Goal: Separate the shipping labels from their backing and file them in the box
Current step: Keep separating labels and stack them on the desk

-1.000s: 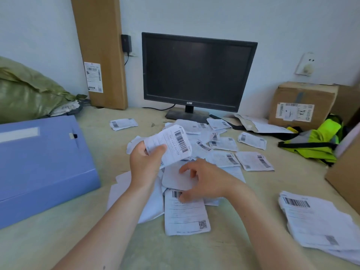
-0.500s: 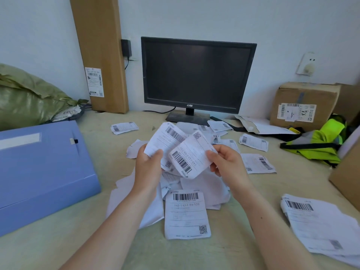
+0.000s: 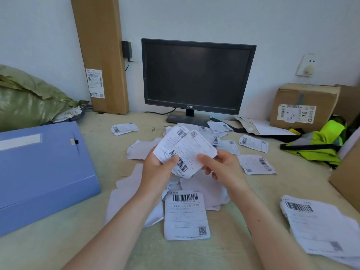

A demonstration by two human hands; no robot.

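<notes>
Two white shipping labels (image 3: 187, 151) overlap above the table's middle, with my left hand (image 3: 159, 168) gripping their lower left edge. My right hand (image 3: 220, 168) pinches the front label's right edge. Below them lies one label with a large barcode (image 3: 186, 215) on blank white backing sheets (image 3: 124, 193). Several more labels (image 3: 256, 164) are scattered behind. A stack of labels (image 3: 319, 223) sits at the right. The blue file box (image 3: 41, 168) lies shut at the left.
A black monitor (image 3: 196, 76) stands at the back. A tall cardboard box (image 3: 101, 55) leans on the wall, a green sack (image 3: 29, 98) lies far left, a cardboard parcel (image 3: 303, 106) and yellow vest (image 3: 321, 145) far right. Another carton's edge (image 3: 346, 172) juts in at right.
My right hand lifted a second label off the pile and brought it against the one in my left hand. Both hands now hold the two labels together.
</notes>
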